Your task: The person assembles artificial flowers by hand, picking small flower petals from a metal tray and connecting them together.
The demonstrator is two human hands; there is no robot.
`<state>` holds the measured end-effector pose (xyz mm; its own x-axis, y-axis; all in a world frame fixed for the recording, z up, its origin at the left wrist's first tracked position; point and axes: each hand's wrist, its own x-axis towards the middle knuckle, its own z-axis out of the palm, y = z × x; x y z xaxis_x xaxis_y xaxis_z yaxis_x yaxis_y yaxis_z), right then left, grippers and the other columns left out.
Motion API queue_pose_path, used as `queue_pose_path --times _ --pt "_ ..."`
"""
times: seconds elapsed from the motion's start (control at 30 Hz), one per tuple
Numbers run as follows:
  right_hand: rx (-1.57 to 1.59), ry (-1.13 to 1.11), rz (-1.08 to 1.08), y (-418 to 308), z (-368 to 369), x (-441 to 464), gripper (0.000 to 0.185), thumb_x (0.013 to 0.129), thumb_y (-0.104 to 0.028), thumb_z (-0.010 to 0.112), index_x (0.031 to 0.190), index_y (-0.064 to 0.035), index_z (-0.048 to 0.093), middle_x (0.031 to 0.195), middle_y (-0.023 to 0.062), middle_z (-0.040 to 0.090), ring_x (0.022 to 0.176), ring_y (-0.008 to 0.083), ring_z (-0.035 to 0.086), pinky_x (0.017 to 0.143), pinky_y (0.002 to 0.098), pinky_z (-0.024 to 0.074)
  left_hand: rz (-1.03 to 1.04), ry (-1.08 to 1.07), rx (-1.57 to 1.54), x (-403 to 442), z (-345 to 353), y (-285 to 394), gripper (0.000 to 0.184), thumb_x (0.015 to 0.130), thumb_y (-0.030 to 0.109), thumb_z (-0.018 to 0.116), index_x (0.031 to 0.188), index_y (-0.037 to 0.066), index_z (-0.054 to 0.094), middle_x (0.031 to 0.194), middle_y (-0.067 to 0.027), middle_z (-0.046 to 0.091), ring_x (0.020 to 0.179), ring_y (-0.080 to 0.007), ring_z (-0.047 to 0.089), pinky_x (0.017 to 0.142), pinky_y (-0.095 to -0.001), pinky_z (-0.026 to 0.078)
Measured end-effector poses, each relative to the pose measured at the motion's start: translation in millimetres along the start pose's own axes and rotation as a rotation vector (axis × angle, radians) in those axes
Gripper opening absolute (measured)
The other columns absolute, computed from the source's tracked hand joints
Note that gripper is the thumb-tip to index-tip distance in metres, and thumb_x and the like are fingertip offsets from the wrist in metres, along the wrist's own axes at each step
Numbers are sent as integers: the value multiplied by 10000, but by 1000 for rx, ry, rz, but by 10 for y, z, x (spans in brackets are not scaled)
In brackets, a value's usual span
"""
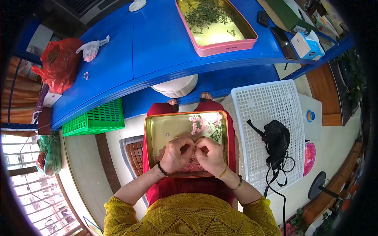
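Note:
A rectangular tin tray [157, 126] with a golden inside and orange rim lies across my lap. Pink artificial-looking blossoms on green stems [201, 125] are in its upper right part, and loose pink petals [191, 167] are heaped along its near side. Over the tray, my left hand [177, 153] and my right hand [210, 155] meet with thumbs and fingers pinched together. Whatever sits between the fingertips is too small to make out. One tiny pink blossom [167, 134] lies apart on the tray's left half.
On the blue table [114, 51] ahead stand a pink-sided tin [220, 49] of green stems, a red plastic bag [63, 65], a small tied bag [91, 50], a phone [284, 42] and a tissue box [308, 46]. A white crate [256, 118] bearing a black bag [277, 137] is at right; a green crate [96, 118] at left.

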<state>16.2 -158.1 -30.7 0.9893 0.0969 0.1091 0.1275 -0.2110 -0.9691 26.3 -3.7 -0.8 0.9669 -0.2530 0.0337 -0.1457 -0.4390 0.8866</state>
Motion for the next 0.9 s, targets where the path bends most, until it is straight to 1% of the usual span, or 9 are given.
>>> queue_pose_path --times 0.1,0.2,0.3,0.4,0.5,0.6,0.7,0.8,0.9 --pt "74 -35 47 -20 -11 2 113 702 73 600 743 5 519 769 124 618 671 217 622 622 310 502 -70 0 -100 -14 7 -74 77 782 -33 632 857 -21 619 821 -105 637 729 -182 608 637 -312 475" --pt "92 -45 94 -9 -2 -16 112 705 79 599 750 8 524 796 124 634 680 198 625 625 299 501 -117 -27 -95 -18 -28 -48 60 805 -15 630 864 -10 622 799 -76 629 719 -139 580 636 -291 464" --pt "21 -54 74 -47 -20 1 112 710 76 604 749 5 527 796 115 639 673 177 616 623 286 498 -206 -68 -173 -30 -36 -73 49 808 -8 634 855 2 625 775 -66 618 712 -122 565 634 -279 454" --pt "-31 -69 46 -14 -20 -11 112 758 87 613 773 5 538 855 70 665 673 52 575 572 209 466 -145 -7 -165 -41 -16 -88 40 803 -18 629 835 3 619 757 -74 609 699 -129 567 627 -288 452" --pt "-37 -57 115 -7 -7 -23 106 760 78 628 777 9 549 858 68 673 670 53 573 574 209 464 -61 15 -161 -62 15 -148 49 788 -32 629 821 1 617 748 -93 605 692 -158 575 621 -296 452" --pt "-37 -44 93 -21 3 -9 104 759 73 639 784 11 559 843 65 673 669 52 571 574 209 463 2 46 -124 -53 18 -172 19 774 -8 621 792 -3 623 691 -94 608 630 -168 592 573 -310 468" --pt "-45 -47 117 -40 10 -7 97 762 73 633 784 13 560 831 60 670 668 48 564 574 204 459 -90 -13 -145 -67 -13 -131 69 756 -49 638 805 -13 606 736 -121 605 689 -216 589 617 -309 460" --pt "-46 -52 99 -3 19 -10 89 771 78 620 777 13 560 816 45 661 659 34 546 566 197 449 15 27 -105 -64 11 -164 77 744 -58 637 797 -16 600 709 -120 597 667 -222 584 602 -322 464" --pt "-36 -73 141 9 18 -23 83 783 85 603 775 14 559 798 32 650 652 26 533 561 192 442 57 44 -78 -57 11 -148 89 730 -70 631 792 -15 598 703 -127 600 664 -241 592 595 -333 469"
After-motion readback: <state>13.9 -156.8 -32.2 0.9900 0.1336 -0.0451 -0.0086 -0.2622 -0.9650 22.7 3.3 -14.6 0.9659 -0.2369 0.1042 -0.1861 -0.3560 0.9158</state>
